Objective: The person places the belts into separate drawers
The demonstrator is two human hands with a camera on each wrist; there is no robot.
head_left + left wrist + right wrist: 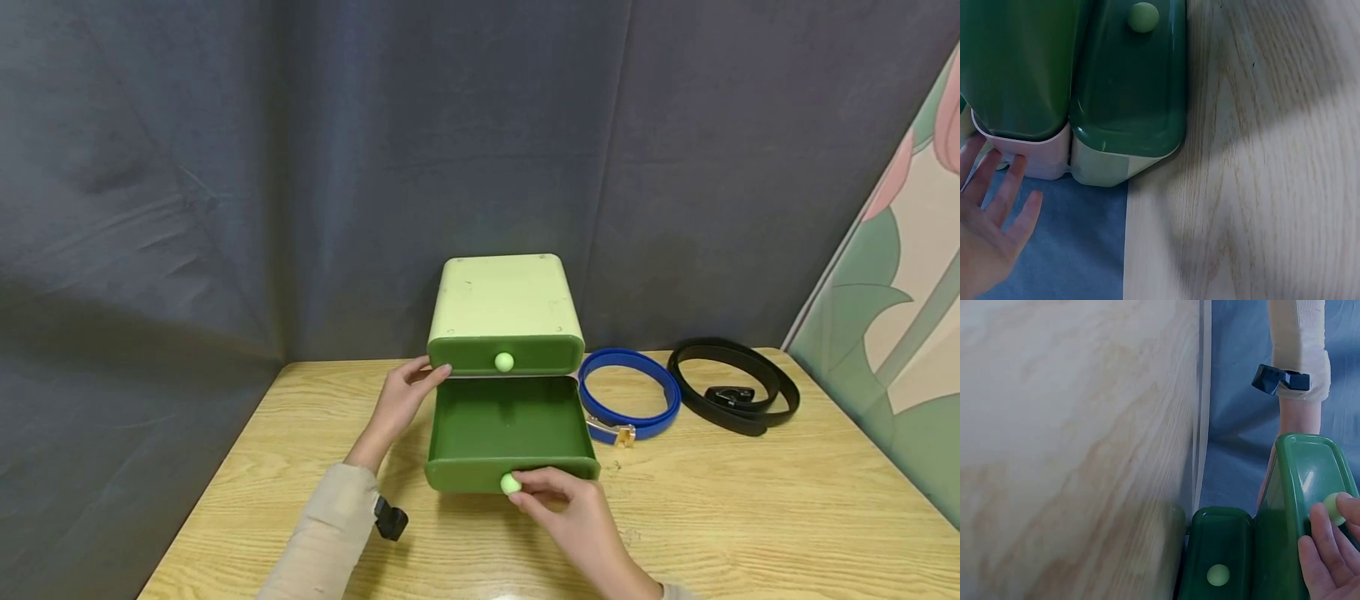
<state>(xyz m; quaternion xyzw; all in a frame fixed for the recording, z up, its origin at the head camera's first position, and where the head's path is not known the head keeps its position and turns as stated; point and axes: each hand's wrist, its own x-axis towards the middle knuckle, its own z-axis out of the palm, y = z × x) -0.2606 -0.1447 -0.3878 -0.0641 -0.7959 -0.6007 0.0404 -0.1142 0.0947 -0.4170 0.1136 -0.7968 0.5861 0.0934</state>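
Observation:
A small two-drawer cabinet [506, 292] with a pale cream top stands on the wooden table. Its upper drawer [468, 357] is closed, with a round light-green knob on the front. The green lower drawer [465, 477] is pulled well out, and its inside shows bare. Thumb and fingers of my right hand [573, 512] pinch that drawer's knob [511, 484]. My left hand [401, 400] steadies the cabinet's left side, thumb near the upper drawer's edge. In the left wrist view, its extended fingers [1007, 190] rest against the pink lower casing [1038, 159].
A coiled blue belt [667, 408] with a gold-toned buckle lies right beside the cabinet. Farther right is a coiled black belt [783, 396]. Behind the table hangs a dark grey-blue curtain [450, 150]; a floral-patterned panel [885, 333] stands along the right edge.

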